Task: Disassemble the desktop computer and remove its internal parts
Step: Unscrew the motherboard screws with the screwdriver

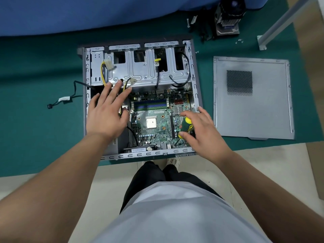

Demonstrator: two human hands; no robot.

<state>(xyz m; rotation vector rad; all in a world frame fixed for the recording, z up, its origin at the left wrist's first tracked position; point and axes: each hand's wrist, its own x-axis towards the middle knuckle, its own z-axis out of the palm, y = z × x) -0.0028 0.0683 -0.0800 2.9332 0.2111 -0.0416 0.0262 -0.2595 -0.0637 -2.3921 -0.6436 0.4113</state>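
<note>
An open desktop case (196, 81) lies on its side on a green mat, showing the green motherboard (154, 127) with a bare CPU (151, 123) and RAM slots (149, 105). My left hand (107, 109) hovers flat with fingers spread over the case's left part, above yellow and black cables (103, 71). My right hand (198, 130) grips a yellow and green screwdriver (186, 126), its tip pointing down at the board's near right corner. A metal drive cage (140, 71) fills the far half of the case.
The removed grey side panel (252, 97) lies to the right of the case. A removed cooler with fan (228, 16) and small black parts stand at the far right. A loose cable (64, 99) trails left. A metal table leg (278, 21) is at top right. Loose screws (239, 41) lie near it.
</note>
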